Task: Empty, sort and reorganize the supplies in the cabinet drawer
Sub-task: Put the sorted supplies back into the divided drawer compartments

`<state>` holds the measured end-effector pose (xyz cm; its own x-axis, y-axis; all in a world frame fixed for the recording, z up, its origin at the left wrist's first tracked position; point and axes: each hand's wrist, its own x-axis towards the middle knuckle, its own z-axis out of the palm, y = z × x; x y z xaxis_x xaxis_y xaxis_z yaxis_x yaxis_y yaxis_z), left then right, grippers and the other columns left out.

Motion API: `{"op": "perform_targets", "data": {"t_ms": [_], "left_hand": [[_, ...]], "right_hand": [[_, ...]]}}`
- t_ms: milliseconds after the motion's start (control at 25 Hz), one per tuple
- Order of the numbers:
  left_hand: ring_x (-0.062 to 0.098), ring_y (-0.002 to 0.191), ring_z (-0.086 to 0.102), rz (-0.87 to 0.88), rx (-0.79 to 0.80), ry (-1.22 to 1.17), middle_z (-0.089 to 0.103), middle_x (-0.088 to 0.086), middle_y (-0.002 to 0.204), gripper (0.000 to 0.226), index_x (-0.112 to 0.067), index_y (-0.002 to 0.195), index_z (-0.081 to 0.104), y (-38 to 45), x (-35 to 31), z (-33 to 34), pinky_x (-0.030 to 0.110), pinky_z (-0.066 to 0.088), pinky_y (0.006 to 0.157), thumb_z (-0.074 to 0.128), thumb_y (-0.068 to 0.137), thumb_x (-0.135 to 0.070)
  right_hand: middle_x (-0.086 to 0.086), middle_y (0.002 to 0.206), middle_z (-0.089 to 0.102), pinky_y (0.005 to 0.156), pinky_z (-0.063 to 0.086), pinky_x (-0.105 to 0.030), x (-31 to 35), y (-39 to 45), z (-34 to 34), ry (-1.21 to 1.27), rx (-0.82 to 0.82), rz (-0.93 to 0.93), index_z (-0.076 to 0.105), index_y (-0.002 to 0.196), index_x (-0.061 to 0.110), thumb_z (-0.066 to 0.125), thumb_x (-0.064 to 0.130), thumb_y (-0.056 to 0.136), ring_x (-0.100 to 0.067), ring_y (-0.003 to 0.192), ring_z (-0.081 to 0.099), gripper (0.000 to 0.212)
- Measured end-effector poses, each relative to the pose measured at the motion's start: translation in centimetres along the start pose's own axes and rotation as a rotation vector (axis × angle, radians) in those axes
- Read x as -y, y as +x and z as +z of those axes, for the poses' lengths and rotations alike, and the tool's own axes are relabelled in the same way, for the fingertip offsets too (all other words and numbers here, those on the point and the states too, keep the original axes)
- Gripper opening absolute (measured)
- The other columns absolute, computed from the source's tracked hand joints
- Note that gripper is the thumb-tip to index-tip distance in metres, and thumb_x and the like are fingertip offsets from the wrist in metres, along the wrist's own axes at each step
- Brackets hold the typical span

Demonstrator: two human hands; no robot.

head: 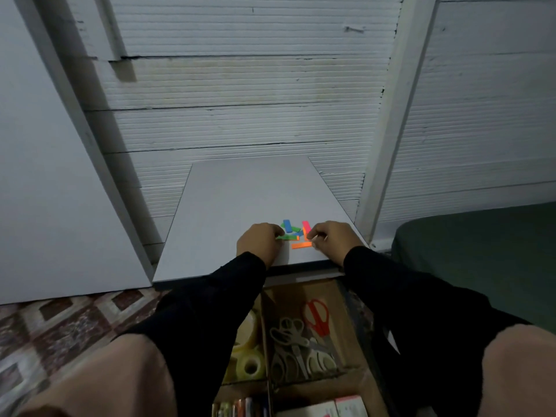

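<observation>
Matt white cabinet top (240,200), glossy clear tape rolls (251,367) (cardboard drawer dividers (266,332)), ribbed wall panels (240,85)

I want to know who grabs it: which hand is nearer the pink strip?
Right. The right hand sits just beside the pink strip, on its right; the left hand is farther off, across the pile on the green strips' side.

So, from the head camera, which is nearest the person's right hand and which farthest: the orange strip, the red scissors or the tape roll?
1. Orange strip: on the white board, touching the right hand's fingertips.
2. Red scissors: lower down, in the drawer's middle section.
3. Tape roll: farthest, low in the drawer's left section.
</observation>
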<state>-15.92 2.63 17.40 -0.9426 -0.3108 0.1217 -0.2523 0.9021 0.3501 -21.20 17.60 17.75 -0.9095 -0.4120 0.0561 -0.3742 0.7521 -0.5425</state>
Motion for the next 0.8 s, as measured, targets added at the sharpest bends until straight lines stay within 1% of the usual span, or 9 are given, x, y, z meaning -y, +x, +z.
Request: {"op": "perform_targets", "data": {"t_ms": [80,160,280,400,480,560,680,760,800], "left_hand": [[0.02,0.119,0.052,0.032,-0.008,0.069,0.057,0.001,0.13,0.033,-0.027,0.126,0.057,0.6,-0.1,0.6,0.03,0.043,0.095,0.045,0.097,-0.02],[0.022,0.118,0.053,0.044,-0.002,0.084,0.058,0.003,0.127,0.032,-0.025,0.126,0.058,1.1,-0.1,0.8,0.031,0.043,0.094,0.046,0.096,-0.019],[0.023,0.113,0.055,0.012,0.006,0.013,0.061,0.005,0.122,0.028,-0.019,0.119,0.062,1.9,-0.1,0.8,0.031,0.044,0.093,0.052,0.094,-0.018],[0.022,0.111,0.057,-0.033,0.076,-0.037,0.062,0.006,0.12,0.025,-0.016,0.114,0.066,2.7,-0.1,0.5,0.03,0.045,0.093,0.058,0.09,-0.018],[0.023,0.11,0.058,-0.051,0.116,-0.066,0.064,0.007,0.118,0.025,-0.014,0.111,0.068,3.0,0.1,0.3,0.029,0.045,0.092,0.063,0.087,-0.018],[0.023,0.108,0.059,-0.07,0.117,-0.116,0.066,0.008,0.116,0.025,-0.011,0.108,0.07,3.1,0.3,0.4,0.028,0.045,0.09,0.066,0.085,-0.018],[0.021,0.105,0.06,-0.1,0.098,-0.195,0.068,0.007,0.111,0.024,-0.011,0.104,0.072,2.8,0.6,0.6,0.024,0.044,0.086,0.07,0.082,-0.02],[0.019,0.098,0.062,-0.132,0.073,-0.329,0.07,0.005,0.102,0.025,-0.008,0.1,0.073,2.7,1.4,0.8,0.021,0.045,0.081,0.075,0.078,-0.02],[0.018,0.09,0.061,-0.153,0.059,-0.424,0.069,0.006,0.094,0.024,-0.006,0.098,0.073,2.5,1.8,1.0,0.021,0.046,0.077,0.075,0.078,-0.018]], "right_hand": [[-0.012,0.122,0.058,0.097,0.04,-0.029,-0.1,0.6,0.5,-0.103,0.045,-0.021,0.064,0.119,0.012,0.056,0.013,0.092,-0.026,0.112,0.055,0.028],[-0.012,0.124,0.056,0.1,0.038,-0.029,-0.2,1.0,1.0,-0.175,0.077,-0.038,0.061,0.124,0.015,0.055,0.015,0.093,-0.027,0.115,0.052,0.032],[-0.013,0.123,0.056,0.099,0.038,-0.027,-0.4,1.2,1.1,-0.191,0.08,-0.058,0.064,0.119,0.013,0.057,0.013,0.092,-0.027,0.114,0.053,0.028],[-0.013,0.119,0.055,0.096,0.04,-0.028,-0.4,1.3,0.9,-0.171,0.075,-0.064,0.068,0.107,0.01,0.06,0.009,0.088,-0.026,0.112,0.054,0.02],[-0.013,0.116,0.055,0.094,0.041,-0.028,-0.3,1.4,0.8,-0.179,0.073,-0.079,0.069,0.101,0.009,0.059,0.007,0.088,-0.026,0.108,0.054,0.016],[-0.012,0.114,0.054,0.09,0.04,-0.026,-0.4,1.4,0.6,-0.218,0.081,-0.103,0.068,0.101,0.009,0.06,0.009,0.088,-0.026,0.107,0.054,0.016],[-0.012,0.116,0.053,0.09,0.038,-0.027,-0.2,1.5,0.6,-0.254,0.102,-0.136,0.065,0.112,0.01,0.062,0.008,0.087,-0.026,0.11,0.052,0.026],[-0.012,0.116,0.053,0.091,0.038,-0.027,-0.1,1.6,0.7,-0.273,0.107,-0.132,0.065,0.114,0.012,0.061,0.009,0.088,-0.026,0.11,0.051,0.027],[-0.012,0.116,0.053,0.09,0.038,-0.026,0.0,1.6,0.7,-0.277,0.11,-0.125,0.066,0.111,0.011,0.062,0.009,0.087,-0.026,0.11,0.052,0.025]]}}
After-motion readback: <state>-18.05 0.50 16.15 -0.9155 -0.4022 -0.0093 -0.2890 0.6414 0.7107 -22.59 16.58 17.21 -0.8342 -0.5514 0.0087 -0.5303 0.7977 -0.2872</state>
